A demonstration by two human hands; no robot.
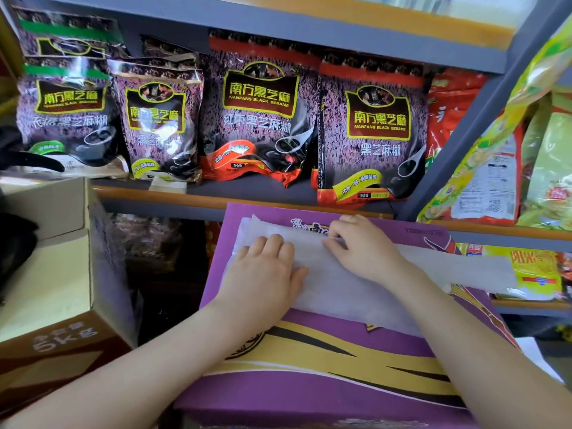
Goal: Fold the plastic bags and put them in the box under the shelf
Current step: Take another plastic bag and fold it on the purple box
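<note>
A translucent white plastic bag (pixel 337 283) lies flat across the top of a purple and yellow carton (pixel 325 363), its right end hanging past the carton's edge. My left hand (pixel 263 270) presses flat on the bag's left part, fingers straight. My right hand (pixel 362 246) pinches the bag's upper edge near its middle, thumb and forefinger together on a fold. An open cardboard box (pixel 55 267) stands to the left, below the shelf board's level.
A grey shelf (pixel 247 193) with an orange front edge carries several purple black-sesame packets (pixel 260 119). Yellow and green packets (pixel 501 168) crowd the right side. Dark shelf space (pixel 161 274) with more goods lies between box and carton.
</note>
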